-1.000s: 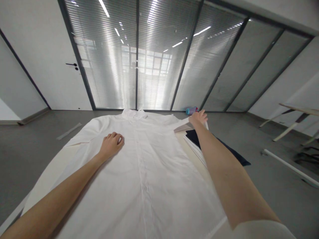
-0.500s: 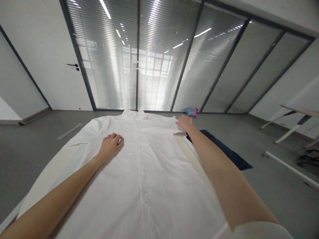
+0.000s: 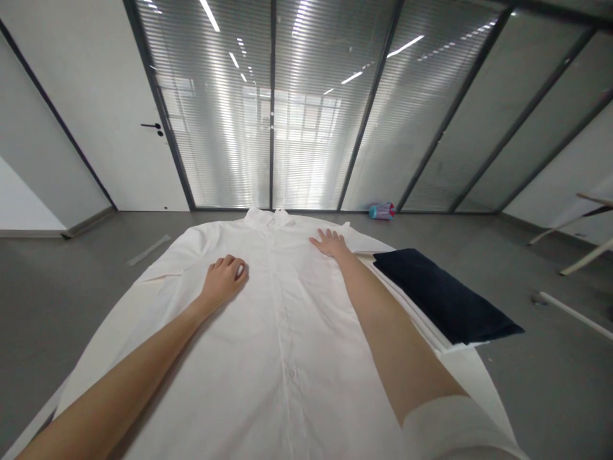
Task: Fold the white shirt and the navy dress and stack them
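A white button-up shirt [image 3: 261,306] lies spread out front side up, its collar at the far end and its button line running toward me. My left hand [image 3: 225,278] rests on the left chest of the shirt, fingers curled in against the cloth and thumb bent round near the forefinger. The fingertips are partly hidden. On the upper right chest, my right hand [image 3: 330,244] lies flat with its fingers spread, touching the fabric. A sleeve [image 3: 366,243] extends beyond it to the right.
Folded dark navy cloth [image 3: 438,294] lies on white layers at the right edge of the pale table [image 3: 483,383]. A blue and red patterned object [image 3: 382,211] sits on the floor by the glass partition [image 3: 306,153]. Table legs [image 3: 558,233] stand at far right.
My right hand has moved left from the sleeve onto the shirt's chest, fingers now spread. My left hand keeps its place on the shirt. The view has turned slightly right.
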